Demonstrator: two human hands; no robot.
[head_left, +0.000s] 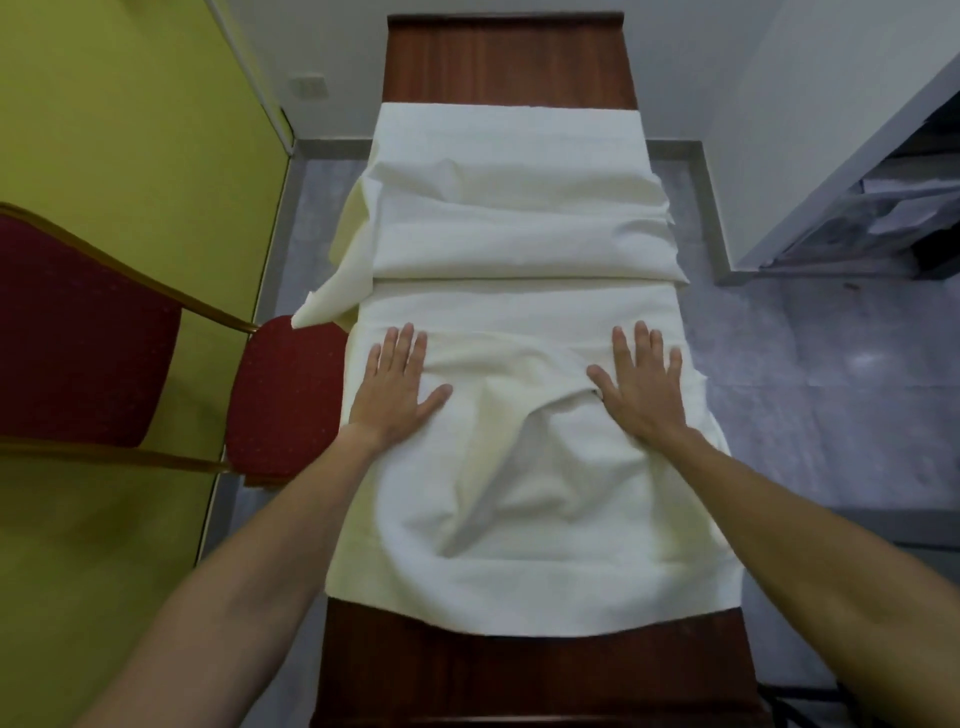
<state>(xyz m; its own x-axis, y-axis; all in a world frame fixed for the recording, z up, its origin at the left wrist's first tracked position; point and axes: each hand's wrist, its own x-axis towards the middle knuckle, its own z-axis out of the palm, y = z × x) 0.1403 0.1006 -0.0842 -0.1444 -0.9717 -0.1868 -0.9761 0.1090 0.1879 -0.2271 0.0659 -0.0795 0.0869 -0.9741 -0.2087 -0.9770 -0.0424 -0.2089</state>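
A large cream-white cloth lies along a narrow dark wooden table, folded over itself with a rumpled ridge in the near half. My left hand lies flat on the cloth near its left edge, fingers straight. My right hand presses flat on the cloth near the right edge, fingers spread. A fold of cloth bunches up between the two hands. One corner of the cloth hangs off the table's left side.
A red upholstered chair with a gold frame stands close against the table's left side. A yellow-green wall is at the left. Grey floor runs along the right. White furniture stands at the back right.
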